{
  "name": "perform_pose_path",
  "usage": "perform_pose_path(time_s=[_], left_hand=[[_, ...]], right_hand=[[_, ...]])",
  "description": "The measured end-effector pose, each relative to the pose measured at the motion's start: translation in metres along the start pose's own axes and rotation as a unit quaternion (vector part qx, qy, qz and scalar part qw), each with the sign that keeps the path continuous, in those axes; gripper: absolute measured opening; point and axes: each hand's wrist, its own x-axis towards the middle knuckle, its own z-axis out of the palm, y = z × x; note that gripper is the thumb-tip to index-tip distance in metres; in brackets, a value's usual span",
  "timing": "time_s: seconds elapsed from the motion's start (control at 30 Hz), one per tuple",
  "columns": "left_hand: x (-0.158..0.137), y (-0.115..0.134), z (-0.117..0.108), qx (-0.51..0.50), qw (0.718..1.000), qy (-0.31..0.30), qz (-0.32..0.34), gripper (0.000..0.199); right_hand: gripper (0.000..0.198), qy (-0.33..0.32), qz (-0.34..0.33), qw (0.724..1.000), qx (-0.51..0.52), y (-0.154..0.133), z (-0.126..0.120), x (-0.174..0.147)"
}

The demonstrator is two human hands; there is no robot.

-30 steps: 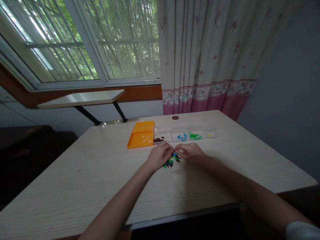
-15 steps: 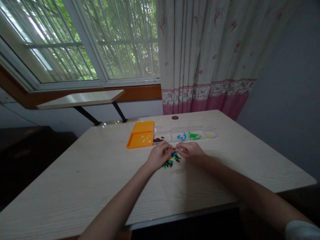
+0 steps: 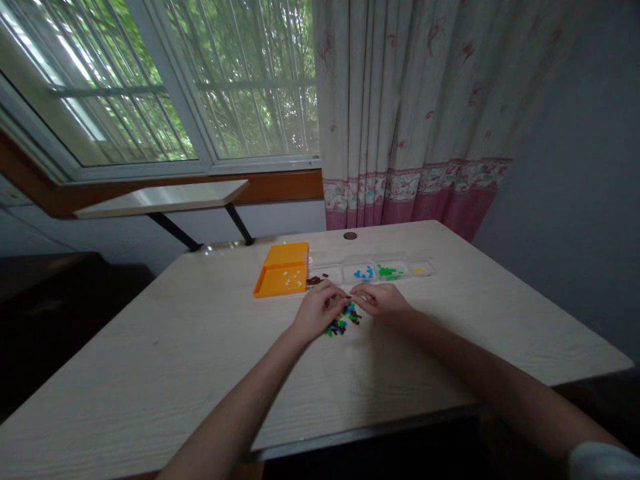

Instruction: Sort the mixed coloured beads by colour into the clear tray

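My left hand (image 3: 319,309) and my right hand (image 3: 384,298) meet fingertip to fingertip over the middle of the table. Both are closed in a pinch around a tiny dark brown piece (image 3: 349,297); its exact shape is too small to make out. Right below the fingers lies a loose heap of small green, blue and brown pieces (image 3: 341,324), partly hidden by my left hand. Beyond the hands stands a clear compartment tray (image 3: 330,273). It holds brown pieces (image 3: 315,280), blue pieces (image 3: 363,273), green pieces (image 3: 388,271) and yellow pieces (image 3: 419,270) in separate sections.
An open orange case (image 3: 286,255) with several small white pieces (image 3: 291,277) sits left of the tray. The pale wooden table (image 3: 200,347) has a round brown cable hole (image 3: 351,236) at the back. A raised shelf (image 3: 170,195) stands at the back left, and a curtain (image 3: 410,133) hangs behind.
The fingertips of my right hand have shifted very slightly, and a small gap shows between the two hands. Everything else stays in place.
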Motion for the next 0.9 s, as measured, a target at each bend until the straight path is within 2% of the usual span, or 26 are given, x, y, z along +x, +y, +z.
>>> perform_pose_path(time_s=[0.17,0.3,0.4,0.63,0.9], left_hand=[[0.0,-0.004,-0.003,-0.004,0.998,0.058,-0.017,0.014],[0.001,-0.003,-0.007,-0.011,0.989,0.142,-0.035,0.013],[0.001,0.001,-0.01,-0.011,0.983,0.177,-0.042,0.012],[0.0,0.002,-0.011,-0.018,0.976,0.217,-0.027,0.012],[0.0,0.004,-0.011,-0.015,0.974,0.223,-0.014,0.012]], right_hand=[[0.025,-0.049,0.048,0.997,-0.036,0.007,-0.008,0.003],[0.021,-0.119,0.058,0.988,-0.08,0.014,-0.011,0.004],[0.02,-0.157,0.061,0.982,-0.087,0.015,-0.01,0.004],[0.021,-0.176,0.051,0.98,-0.074,0.01,-0.011,0.004],[0.025,-0.182,0.04,0.98,-0.076,0.011,-0.01,0.003]])
